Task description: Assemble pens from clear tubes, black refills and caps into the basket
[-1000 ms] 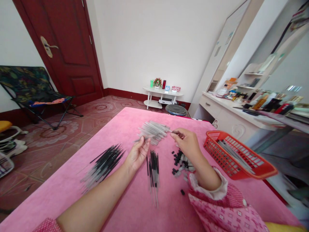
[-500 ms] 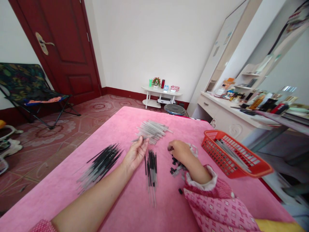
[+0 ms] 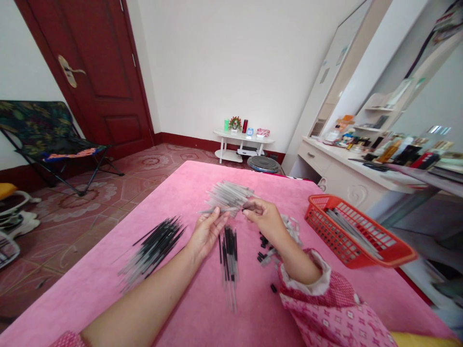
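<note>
My left hand (image 3: 207, 232) pinches a thin grey stick (image 3: 227, 209) between thumb and fingers, the stick lying level and pointing right. At its right end my right hand (image 3: 266, 218) closes on a small black cap (image 3: 243, 209); whether the two touch I cannot tell. Just behind the hands lies a pile of grey sticks (image 3: 227, 192). To the left is a heap of black-and-grey sticks (image 3: 159, 243), and a smaller bunch of black-and-grey sticks (image 3: 227, 255) lies in front. Beneath my right wrist are loose black caps (image 3: 261, 256) and translucent grey caps (image 3: 293, 230).
A red plastic basket (image 3: 356, 241) with grey sticks in it stands on the right of the pink-covered table (image 3: 173, 308). One stray black cap (image 3: 273, 288) lies near my right sleeve. Beyond the table are a round stool (image 3: 263, 164), a folding chair (image 3: 47, 130) and a cluttered dresser (image 3: 333, 166).
My right hand has moved left from above the loose caps to the end of the stick. The left hand stays almost in place, still pinching the stick. The view has shifted slightly.
</note>
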The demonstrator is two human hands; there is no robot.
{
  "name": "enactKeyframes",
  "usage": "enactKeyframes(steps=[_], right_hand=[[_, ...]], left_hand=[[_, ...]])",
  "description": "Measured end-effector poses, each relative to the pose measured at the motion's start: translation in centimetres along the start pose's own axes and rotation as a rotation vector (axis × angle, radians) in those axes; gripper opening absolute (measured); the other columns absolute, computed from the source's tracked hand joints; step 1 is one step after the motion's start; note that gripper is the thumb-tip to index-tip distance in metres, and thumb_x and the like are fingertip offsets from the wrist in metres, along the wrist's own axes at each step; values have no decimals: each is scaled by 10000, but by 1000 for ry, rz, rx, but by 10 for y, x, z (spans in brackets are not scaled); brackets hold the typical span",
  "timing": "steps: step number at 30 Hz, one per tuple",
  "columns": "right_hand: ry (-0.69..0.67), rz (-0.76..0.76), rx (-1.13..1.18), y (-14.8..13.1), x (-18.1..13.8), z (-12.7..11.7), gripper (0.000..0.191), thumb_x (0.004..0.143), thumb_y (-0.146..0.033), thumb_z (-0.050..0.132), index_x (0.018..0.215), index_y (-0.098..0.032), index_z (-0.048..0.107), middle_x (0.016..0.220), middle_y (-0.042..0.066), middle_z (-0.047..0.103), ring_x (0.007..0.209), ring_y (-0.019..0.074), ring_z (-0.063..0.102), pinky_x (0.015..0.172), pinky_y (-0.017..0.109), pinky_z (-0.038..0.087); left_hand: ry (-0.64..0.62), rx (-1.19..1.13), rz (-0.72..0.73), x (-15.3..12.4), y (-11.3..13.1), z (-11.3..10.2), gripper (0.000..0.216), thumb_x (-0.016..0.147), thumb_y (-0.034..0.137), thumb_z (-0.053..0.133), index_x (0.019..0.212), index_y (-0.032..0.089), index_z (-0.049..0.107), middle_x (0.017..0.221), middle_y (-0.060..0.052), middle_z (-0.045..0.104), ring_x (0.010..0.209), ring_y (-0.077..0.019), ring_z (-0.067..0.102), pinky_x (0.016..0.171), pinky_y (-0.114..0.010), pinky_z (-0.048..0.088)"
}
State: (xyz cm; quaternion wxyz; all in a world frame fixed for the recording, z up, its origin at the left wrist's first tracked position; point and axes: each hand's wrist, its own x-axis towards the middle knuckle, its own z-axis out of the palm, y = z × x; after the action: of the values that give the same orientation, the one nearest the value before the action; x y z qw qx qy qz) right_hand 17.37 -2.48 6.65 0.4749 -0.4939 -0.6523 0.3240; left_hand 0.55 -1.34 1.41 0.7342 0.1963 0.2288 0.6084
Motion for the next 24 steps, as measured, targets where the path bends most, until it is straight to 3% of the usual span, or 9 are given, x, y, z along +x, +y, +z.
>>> enactKeyframes(steps=[14,24], right_hand=[[81,-54,-69,-8,-5,6,137,642,-149,575,766,-135,631,723,34,644,659,143,575,621,260,454],[67,-74,-101,-2,-5,8,100,675,-188,585,759,-151,624,726,33,654,671,151,588,636,261,455]], left_hand=[[-64,59,1,-1,-1,-1,98,695,125,691,780,97,652,839,-82,718,748,-154,678,679,-204,546],[-103,133,14,-1,-2,-2,140,704,174,693,816,104,644,867,-79,713,773,-148,672,706,-214,534]])
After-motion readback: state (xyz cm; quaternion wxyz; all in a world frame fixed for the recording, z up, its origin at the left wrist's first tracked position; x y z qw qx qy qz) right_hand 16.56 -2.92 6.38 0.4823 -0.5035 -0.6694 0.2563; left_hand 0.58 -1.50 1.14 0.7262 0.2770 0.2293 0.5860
